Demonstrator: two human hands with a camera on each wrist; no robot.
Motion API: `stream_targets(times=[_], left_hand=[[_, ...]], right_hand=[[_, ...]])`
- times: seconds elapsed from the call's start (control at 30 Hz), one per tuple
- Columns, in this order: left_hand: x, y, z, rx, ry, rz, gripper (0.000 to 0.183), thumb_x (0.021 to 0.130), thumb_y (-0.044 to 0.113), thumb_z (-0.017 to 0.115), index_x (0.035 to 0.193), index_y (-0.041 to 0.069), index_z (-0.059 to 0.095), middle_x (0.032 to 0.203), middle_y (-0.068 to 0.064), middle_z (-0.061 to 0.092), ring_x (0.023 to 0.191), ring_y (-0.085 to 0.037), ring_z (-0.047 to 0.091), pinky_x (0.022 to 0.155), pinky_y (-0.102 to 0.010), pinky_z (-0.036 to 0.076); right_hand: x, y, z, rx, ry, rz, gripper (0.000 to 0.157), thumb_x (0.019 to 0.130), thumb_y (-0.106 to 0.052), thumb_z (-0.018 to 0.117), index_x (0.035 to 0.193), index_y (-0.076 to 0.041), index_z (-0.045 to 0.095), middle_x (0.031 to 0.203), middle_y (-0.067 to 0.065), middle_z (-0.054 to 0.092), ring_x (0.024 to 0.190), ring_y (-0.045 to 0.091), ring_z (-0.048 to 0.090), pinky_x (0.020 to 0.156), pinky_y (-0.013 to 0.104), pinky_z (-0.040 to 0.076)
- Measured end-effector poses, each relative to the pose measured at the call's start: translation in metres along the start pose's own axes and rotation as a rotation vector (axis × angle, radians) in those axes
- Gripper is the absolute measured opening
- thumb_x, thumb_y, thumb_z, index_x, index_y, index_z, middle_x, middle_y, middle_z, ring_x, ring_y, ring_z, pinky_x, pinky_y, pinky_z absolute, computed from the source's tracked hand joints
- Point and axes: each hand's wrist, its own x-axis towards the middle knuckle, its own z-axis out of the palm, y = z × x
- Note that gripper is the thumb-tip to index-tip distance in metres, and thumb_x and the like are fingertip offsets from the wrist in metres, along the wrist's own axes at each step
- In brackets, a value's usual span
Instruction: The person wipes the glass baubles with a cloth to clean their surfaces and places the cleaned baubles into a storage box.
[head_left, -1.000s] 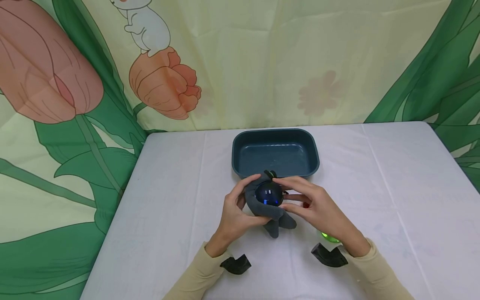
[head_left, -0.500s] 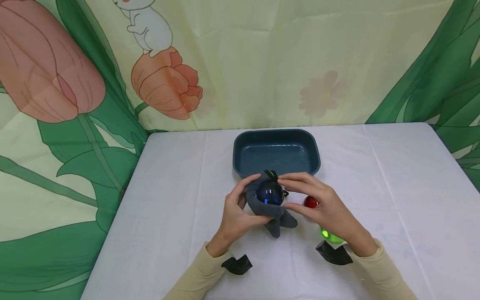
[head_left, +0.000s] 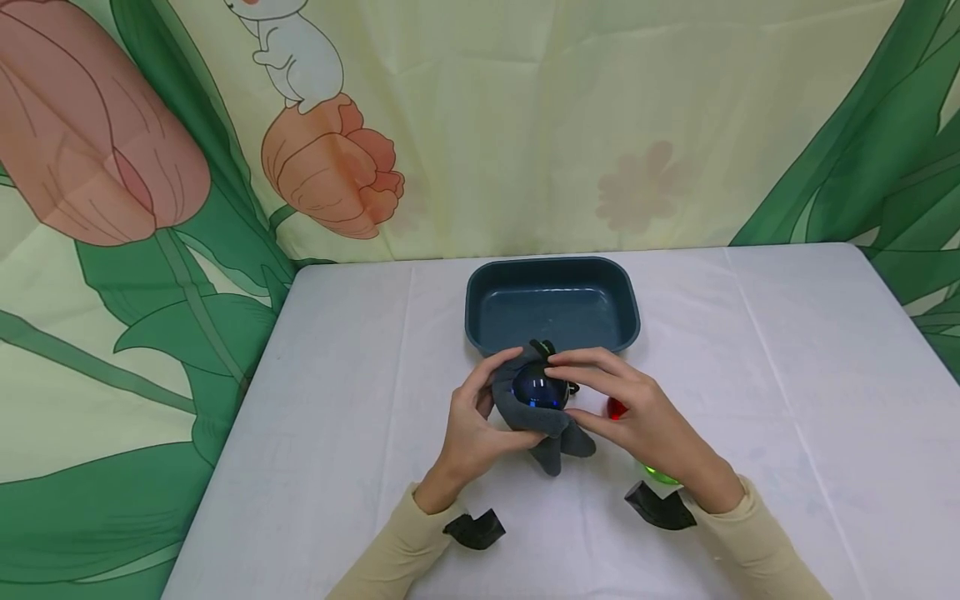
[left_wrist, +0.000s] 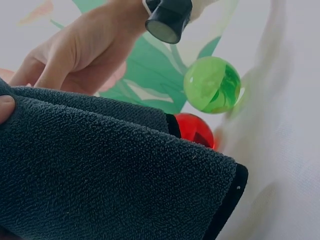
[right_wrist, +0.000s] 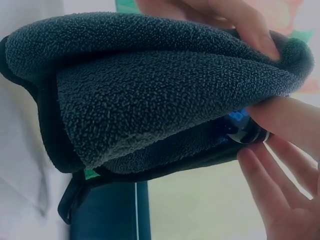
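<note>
A dark grey terry towel (head_left: 546,427) is wrapped around a shiny dark blue ball (head_left: 538,387), in front of the basin. My left hand (head_left: 468,429) grips the towel from the left, thumb in front and fingers behind. From the right, my right hand (head_left: 637,408) has its fingertips on the ball and the towel's edge. The right wrist view shows the towel (right_wrist: 165,90) folded over, with part of the blue ball (right_wrist: 239,125) between thumb and fingers. In the left wrist view the towel (left_wrist: 115,165) hides the ball; its dark-trimmed corner hangs down.
A dark teal basin (head_left: 555,310) stands at the back of the white-covered table (head_left: 337,400). A red ball (head_left: 616,408) and a green ball (head_left: 660,475) lie partly hidden by my right hand and wrist. Behind the table hangs a flower-printed cloth (head_left: 525,125).
My right hand drew slightly right, uncovering more of the red and green balls, then came back left onto the blue ball. My left hand keeps its grip on the towel.
</note>
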Motion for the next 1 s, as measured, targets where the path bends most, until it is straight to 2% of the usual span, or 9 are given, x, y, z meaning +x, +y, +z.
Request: stream_targets(times=[0.43, 0.57, 0.67, 0.93, 1.0], left_hand=[[0.0003, 0.0012, -0.0001, 0.008, -0.001, -0.001, 0.078, 0.060, -0.014, 0.077, 0.129, -0.009, 0.042, 0.117, -0.024, 0.055, 0.105, -0.026, 0.057, 0.089, -0.039, 0.049], [0.0004, 0.0007, -0.0005, 0.006, -0.001, 0.003, 0.077, 0.060, -0.014, 0.077, 0.129, -0.009, 0.042, 0.117, -0.024, 0.055, 0.105, -0.026, 0.058, 0.089, -0.039, 0.049], [0.0003, 0.0008, -0.0007, 0.003, -0.003, 0.006, 0.077, 0.060, -0.014, 0.077, 0.129, -0.009, 0.042, 0.117, -0.025, 0.055, 0.105, -0.026, 0.057, 0.089, -0.040, 0.049], [-0.0002, -0.0001, -0.0010, -0.012, -0.004, 0.009, 0.076, 0.061, -0.016, 0.076, 0.129, -0.010, 0.041, 0.115, -0.027, 0.054, 0.104, -0.025, 0.058, 0.088, -0.040, 0.049], [-0.0003, -0.0006, -0.0014, -0.015, -0.005, 0.011, 0.076, 0.061, -0.016, 0.075, 0.129, -0.011, 0.041, 0.116, -0.027, 0.053, 0.105, -0.026, 0.058, 0.088, -0.040, 0.049]], right_hand=[[0.0011, -0.0034, 0.0010, -0.016, -0.001, 0.025, 0.059, 0.068, 0.001, 0.079, 0.122, -0.012, 0.060, 0.126, 0.001, 0.053, 0.115, 0.017, 0.049, 0.093, 0.017, 0.043], [0.0006, -0.0029, 0.0015, -0.012, 0.006, 0.020, 0.058, 0.068, 0.001, 0.079, 0.122, -0.012, 0.060, 0.126, 0.002, 0.053, 0.108, 0.015, 0.050, 0.069, 0.006, 0.045], [0.0001, -0.0025, 0.0019, -0.010, 0.009, 0.024, 0.058, 0.068, 0.001, 0.078, 0.122, -0.013, 0.060, 0.126, 0.002, 0.053, 0.103, 0.013, 0.050, 0.050, 0.009, 0.037], [-0.0001, -0.0040, 0.0022, -0.026, -0.007, 0.044, 0.058, 0.070, 0.001, 0.077, 0.124, -0.013, 0.059, 0.127, 0.004, 0.051, 0.101, 0.012, 0.051, 0.052, 0.010, 0.042], [0.0000, -0.0046, 0.0023, -0.034, -0.007, 0.056, 0.058, 0.071, 0.000, 0.076, 0.125, -0.014, 0.059, 0.126, 0.003, 0.051, 0.095, 0.010, 0.051, 0.052, 0.011, 0.042]])
